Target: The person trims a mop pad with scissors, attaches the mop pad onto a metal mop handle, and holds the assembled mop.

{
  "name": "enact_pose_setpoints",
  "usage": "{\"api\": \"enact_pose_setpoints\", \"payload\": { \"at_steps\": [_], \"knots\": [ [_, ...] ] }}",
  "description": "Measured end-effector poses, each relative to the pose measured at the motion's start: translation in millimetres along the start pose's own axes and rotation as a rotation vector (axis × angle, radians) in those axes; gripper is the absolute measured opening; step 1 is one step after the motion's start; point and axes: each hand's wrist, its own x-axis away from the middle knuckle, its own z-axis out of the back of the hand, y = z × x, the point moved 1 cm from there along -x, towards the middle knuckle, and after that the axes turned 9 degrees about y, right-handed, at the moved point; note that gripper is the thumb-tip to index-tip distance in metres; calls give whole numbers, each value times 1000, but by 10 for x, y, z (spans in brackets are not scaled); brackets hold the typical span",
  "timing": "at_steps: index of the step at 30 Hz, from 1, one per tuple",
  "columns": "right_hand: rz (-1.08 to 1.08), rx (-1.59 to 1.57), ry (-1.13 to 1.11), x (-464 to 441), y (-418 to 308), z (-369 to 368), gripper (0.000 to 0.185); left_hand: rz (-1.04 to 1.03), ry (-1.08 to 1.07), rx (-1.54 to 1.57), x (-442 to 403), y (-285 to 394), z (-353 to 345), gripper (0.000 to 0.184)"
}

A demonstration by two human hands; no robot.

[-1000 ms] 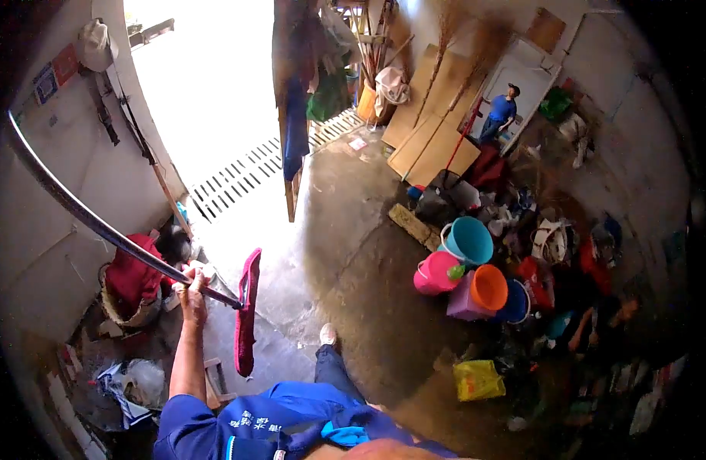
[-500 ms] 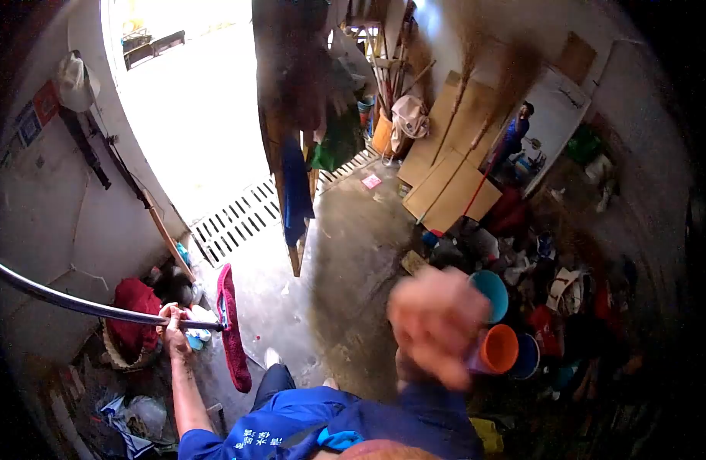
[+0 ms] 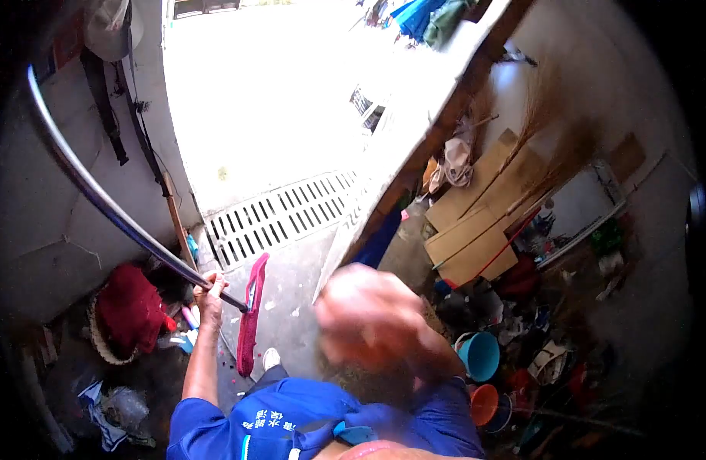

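Note:
My left hand (image 3: 209, 297) is wrapped round the metal pole (image 3: 123, 218) of a flat mop, close to its lower end. The mop's dark red pad (image 3: 251, 330) hangs upright in front of my left foot, and the pole rises to the upper left. My right hand (image 3: 372, 314) is smeared by motion in front of my chest. Beside it is the lower edge of a door (image 3: 426, 130), whose white face now shows. Whether this hand touches the door cannot be made out, and its fingers are unclear.
A slotted drain grate (image 3: 280, 222) crosses the bright doorway. A red cloth (image 3: 130, 318) sits in a basket at left. On the right are a teal bucket (image 3: 478, 356), an orange bucket (image 3: 483, 404), clutter, cardboard (image 3: 475, 245) and brooms (image 3: 533, 123) by the wall.
My right hand has moved left, from near the buckets to the door's edge. The door has swung, showing its white face and more doorway. The mop pole stands steeper, still in my left hand.

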Motion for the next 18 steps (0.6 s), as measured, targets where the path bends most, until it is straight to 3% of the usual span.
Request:
{"api": "enact_pose_setpoints", "payload": {
  "at_steps": [1,5,8,10,14,18],
  "knots": [
    [154,-265,159,-50,482,-304,26,-23,-8,-4,35,-1,-105,11],
    [115,325,-204,-201,1764,-1278,19,22,-28,-65,-280,-29,-280,10],
    [-82,625,-216,201,2552,-1334,21,44,-48,-72,-265,-67,-456,6],
    [-167,777,-371,186,2535,-1406,23,48,-83,-51,-377,-174,-485,5],
    [-269,671,-251,79,2331,-1285,23,117,-104,-55,-524,-347,-573,5],
    [-325,771,-281,215,2281,-1132,21,132,-150,-8,-623,-396,-683,5]
  ]
}}
